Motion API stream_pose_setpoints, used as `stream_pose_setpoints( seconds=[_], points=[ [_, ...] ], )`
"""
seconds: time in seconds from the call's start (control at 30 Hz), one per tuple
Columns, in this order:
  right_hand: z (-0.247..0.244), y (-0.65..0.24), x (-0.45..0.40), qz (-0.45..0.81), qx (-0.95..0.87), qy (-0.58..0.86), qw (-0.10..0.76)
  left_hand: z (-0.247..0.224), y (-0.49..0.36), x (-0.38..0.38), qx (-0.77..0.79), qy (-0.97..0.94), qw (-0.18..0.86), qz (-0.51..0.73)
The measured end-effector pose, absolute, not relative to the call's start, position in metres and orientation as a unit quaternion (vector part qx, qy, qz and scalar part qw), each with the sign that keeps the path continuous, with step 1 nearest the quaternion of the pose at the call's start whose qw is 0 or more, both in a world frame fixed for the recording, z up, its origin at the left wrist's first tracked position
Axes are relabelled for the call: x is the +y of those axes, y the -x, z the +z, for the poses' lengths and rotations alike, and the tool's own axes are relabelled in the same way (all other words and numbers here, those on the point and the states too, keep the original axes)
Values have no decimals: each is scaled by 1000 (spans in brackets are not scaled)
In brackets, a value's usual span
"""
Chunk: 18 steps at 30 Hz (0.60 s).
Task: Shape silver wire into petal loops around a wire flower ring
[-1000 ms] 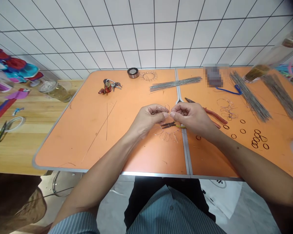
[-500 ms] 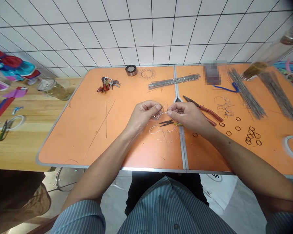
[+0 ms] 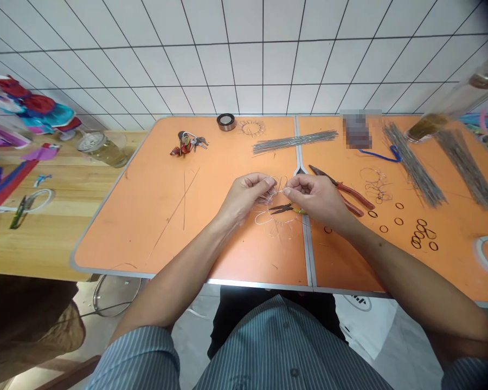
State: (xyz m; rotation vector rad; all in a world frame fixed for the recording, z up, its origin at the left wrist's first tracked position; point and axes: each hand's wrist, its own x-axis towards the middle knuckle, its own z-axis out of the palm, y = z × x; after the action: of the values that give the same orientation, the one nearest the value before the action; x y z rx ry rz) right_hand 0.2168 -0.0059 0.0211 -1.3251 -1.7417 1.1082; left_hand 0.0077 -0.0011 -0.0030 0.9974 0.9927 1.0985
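Note:
Both hands pinch a ring of thin bent wire [image 3: 263,218] with loops around its edge, held above the orange table [image 3: 146,206]. My left hand [image 3: 250,195] has thumb and fingers closed on its left upper side. With its fingertips, my right hand [image 3: 315,195] grips the wire on the right side. Small needle-nose pliers [image 3: 281,208] with yellow handles lie just below the ring, partly hidden by my right hand. Larger red-handled pliers [image 3: 352,196] rest to the right of that hand. The fine wire between the fingertips is hard to make out.
At the back lie a tape roll [image 3: 226,122], another looped wire ring [image 3: 252,128], keys [image 3: 189,143] and straight wires [image 3: 295,141]. On the right are wire bundles [image 3: 415,165], small dark rings [image 3: 421,233] and a tall glass jar [image 3: 431,122]. A lidded jar [image 3: 101,150] stands on the left wooden table.
The view has shifted slightly, so everything appears a little lower and further right. Both hands keep their pinch on the wire ring, with hardly any change of pose.

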Motion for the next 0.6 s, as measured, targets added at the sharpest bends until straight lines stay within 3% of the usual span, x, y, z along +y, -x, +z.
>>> stream_pose_setpoints(
  seconds=[0.3,0.6],
  points=[
    [21,-218,1,392,-657,521,379,-2,-7,-2,437,-450,599,497],
    [24,-222,0,419,-683,494,338,-2,-11,-6,418,-462,621,476]
  ],
)
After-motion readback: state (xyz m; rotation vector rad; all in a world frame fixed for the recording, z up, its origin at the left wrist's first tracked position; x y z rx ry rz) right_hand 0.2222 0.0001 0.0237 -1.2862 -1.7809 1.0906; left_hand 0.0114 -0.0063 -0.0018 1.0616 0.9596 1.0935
